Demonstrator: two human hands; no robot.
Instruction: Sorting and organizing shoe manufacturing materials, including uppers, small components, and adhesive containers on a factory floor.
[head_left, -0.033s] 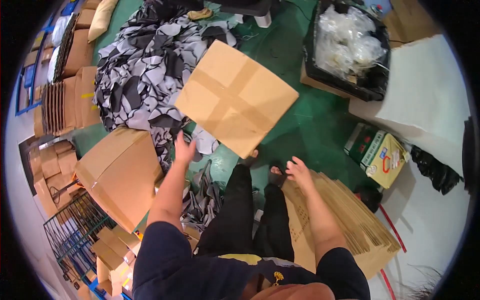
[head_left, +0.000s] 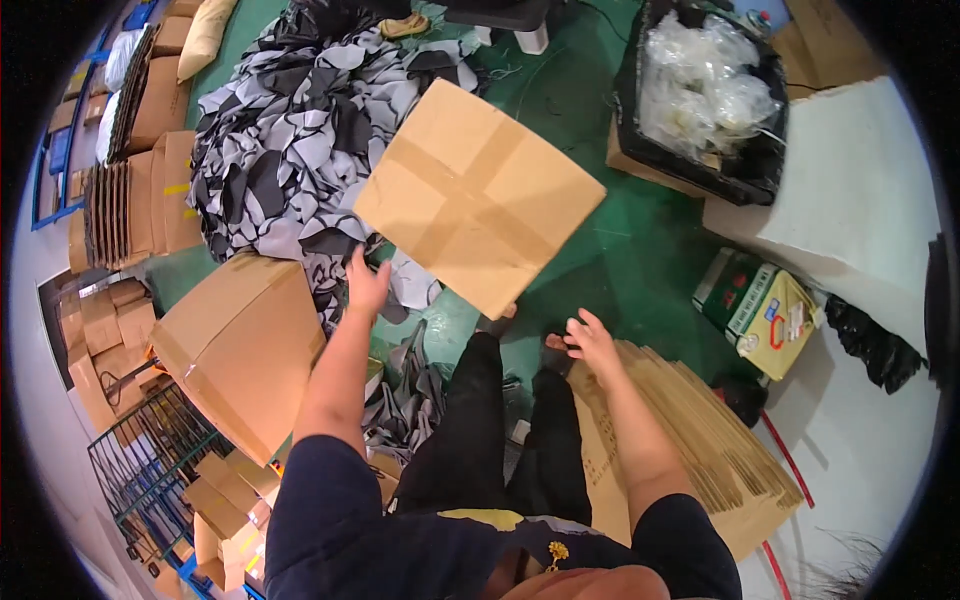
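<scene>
A brown cardboard box (head_left: 480, 195) sits in front of my feet, with bands of tape crossing on its upturned face. My left hand (head_left: 368, 283) is held out near the box's lower left side, fingers apart and holding nothing. To the right of the box's near corner, my right hand (head_left: 592, 345) hovers with loosely spread fingers, also without anything in it. Both hands are apart from the box. Beneath my right forearm leans a stack of flattened cardboard cartons (head_left: 690, 440).
A heap of grey and black fabric scraps (head_left: 290, 140) spreads at the far left. Another large carton (head_left: 240, 350) stands left of my arm. At the right are a black-lined bin of clear plastic bags (head_left: 710, 90), a yellow-and-green box (head_left: 757, 312) and a white board (head_left: 850, 180).
Both hands have shifted slightly forward, the left a bit more than the right. The taped box appears a few pixels further right, along with nearby things.
</scene>
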